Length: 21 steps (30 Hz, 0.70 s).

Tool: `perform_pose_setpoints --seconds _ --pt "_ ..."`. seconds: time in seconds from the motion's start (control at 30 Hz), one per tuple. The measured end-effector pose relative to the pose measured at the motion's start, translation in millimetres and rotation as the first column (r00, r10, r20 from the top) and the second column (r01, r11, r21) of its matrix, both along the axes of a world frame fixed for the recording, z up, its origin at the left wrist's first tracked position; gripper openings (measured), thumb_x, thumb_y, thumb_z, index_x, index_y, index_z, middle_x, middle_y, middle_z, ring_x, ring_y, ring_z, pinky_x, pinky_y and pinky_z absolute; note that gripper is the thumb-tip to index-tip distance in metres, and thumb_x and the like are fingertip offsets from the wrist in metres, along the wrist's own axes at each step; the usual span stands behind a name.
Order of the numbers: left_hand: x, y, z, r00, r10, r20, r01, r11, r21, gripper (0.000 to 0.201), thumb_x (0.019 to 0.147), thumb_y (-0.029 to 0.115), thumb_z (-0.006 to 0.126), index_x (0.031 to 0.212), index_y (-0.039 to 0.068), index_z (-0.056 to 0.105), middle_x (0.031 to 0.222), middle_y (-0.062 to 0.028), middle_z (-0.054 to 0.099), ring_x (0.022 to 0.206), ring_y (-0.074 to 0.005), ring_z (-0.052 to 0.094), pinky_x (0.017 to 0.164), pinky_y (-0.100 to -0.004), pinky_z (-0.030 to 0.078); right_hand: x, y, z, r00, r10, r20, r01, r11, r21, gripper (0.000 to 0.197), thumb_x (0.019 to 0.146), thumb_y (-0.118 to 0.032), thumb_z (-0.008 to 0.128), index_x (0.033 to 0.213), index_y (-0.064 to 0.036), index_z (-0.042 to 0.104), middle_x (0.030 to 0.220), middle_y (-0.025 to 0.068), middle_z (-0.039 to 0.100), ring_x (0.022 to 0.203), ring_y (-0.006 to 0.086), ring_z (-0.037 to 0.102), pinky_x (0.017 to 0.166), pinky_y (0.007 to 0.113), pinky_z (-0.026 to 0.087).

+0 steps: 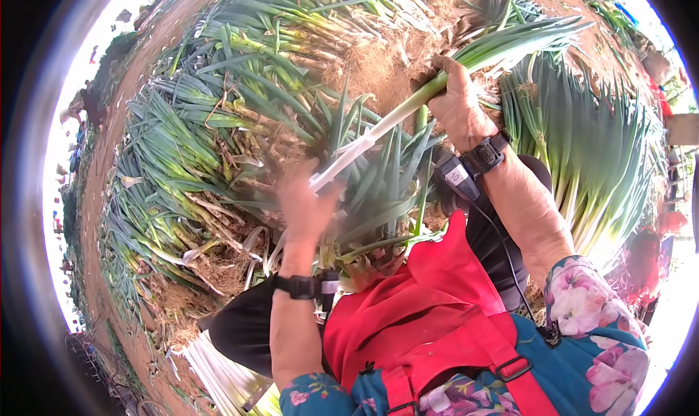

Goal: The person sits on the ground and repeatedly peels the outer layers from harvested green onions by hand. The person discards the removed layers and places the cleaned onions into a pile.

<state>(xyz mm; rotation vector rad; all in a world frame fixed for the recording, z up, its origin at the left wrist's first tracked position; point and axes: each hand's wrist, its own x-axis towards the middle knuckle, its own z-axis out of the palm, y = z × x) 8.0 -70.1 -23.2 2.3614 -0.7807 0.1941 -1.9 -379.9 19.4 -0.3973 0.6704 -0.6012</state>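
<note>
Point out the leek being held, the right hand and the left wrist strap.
leek (pixel 393 117), head view, on its white shaft.
right hand (pixel 457 106), head view, back of hand.
left wrist strap (pixel 300 286), head view, black band.

Left hand (pixel 306 205) is smearing into motion blur, fingers indistinct, hiding the leek's (pixel 408 106) white root end. Right hand (pixel 459 103) is covering mid-stalk. Peeled white stalks (pixel 218 376) are running off the lower rim.
</note>
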Motion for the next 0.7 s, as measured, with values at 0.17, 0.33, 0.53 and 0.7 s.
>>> perform_pose_setpoints --seconds 0.17,0.33,0.53,0.7 --pt "-7.4 -68.7 -3.0 0.993 -0.001 0.122 0.005 0.999 -0.032 0.074 0.077 0.033 0.082 0.138 0.004 0.051 0.123 -0.0206 0.061 0.118 -0.0383 0.055 0.101 -0.0489 0.041 -0.4 13.9 -3.8 0.998 0.054 0.020 -0.054 0.999 0.002 0.014 0.087 -0.011 0.070 0.091 -0.0036 0.059 0.082 0.0103 0.054 0.070 0.0277 0.056 0.073 0.053 0.055" --pt "-5.1 -82.1 -15.2 0.990 -0.017 0.138 0.056 0.956 -0.287 0.031 0.084 0.006 0.074 0.114 0.005 0.068 0.100 -0.0165 0.067 0.089 -0.0355 0.067 0.078 -0.0432 0.053 0.2 12.7 2.6 0.997 0.061 0.042 -0.062 0.998 0.009 0.019 0.087 -0.018 0.071 0.092 -0.0044 0.059 0.085 0.0108 0.057 0.076 0.0290 0.059 0.078 0.054 0.054" --pt "0.0 -80.6 6.2 0.997 -0.038 0.063 0.063 0.882 -0.467 0.018 0.087 -0.002 0.067 0.104 0.002 0.071 0.096 -0.0148 0.068 0.086 -0.0318 0.066 0.078 -0.0390 0.053 0.0 37.8 11.0 0.936 0.221 0.272 -0.212 0.975 -0.064 0.027 0.094 -0.027 0.064 0.101 -0.0021 0.056 0.083 0.0133 0.059 0.085 0.0307 0.061 0.082 0.049 0.054" --pt "2.4 -88.5 14.2 0.998 -0.023 0.051 0.046 0.852 -0.521 0.018 0.084 -0.007 0.065 0.099 0.003 0.068 0.096 -0.0154 0.066 0.082 -0.0326 0.065 0.074 -0.0374 0.052 11.1 37.8 -6.6 0.868 0.362 0.341 -0.337 0.932 -0.133 0.025 0.098 -0.028 0.060 0.096 -0.0031 0.053 0.083 0.0106 0.056 0.075 0.0275 0.060 0.079 0.050 0.054"
